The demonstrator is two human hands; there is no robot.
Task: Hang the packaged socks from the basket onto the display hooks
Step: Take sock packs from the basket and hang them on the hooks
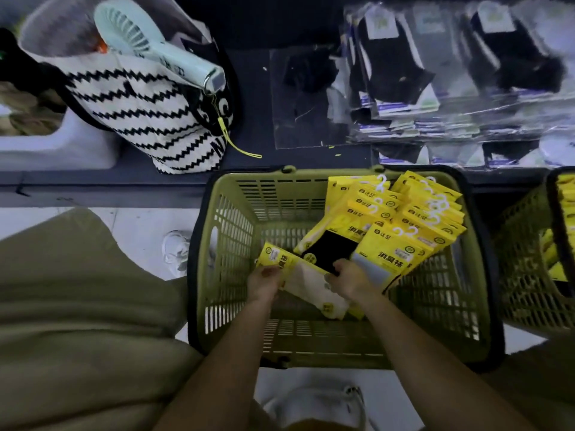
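We see a yellow pack of white socks (306,283) lying low in the green basket (230,259). The left hand (264,283) is curled round its left edge and the right hand (349,276) grips its right edge (fingers bent over it). More yellow packs (410,222) pile up at the far right of the basket, and a striped bag (140,110) sits far left.

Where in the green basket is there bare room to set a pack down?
Bare basket floor beside its left wall into the far-left corner, plus a near-wall strip. Crowded: yellow packs fill the right; a held white-sock pack sits centre.
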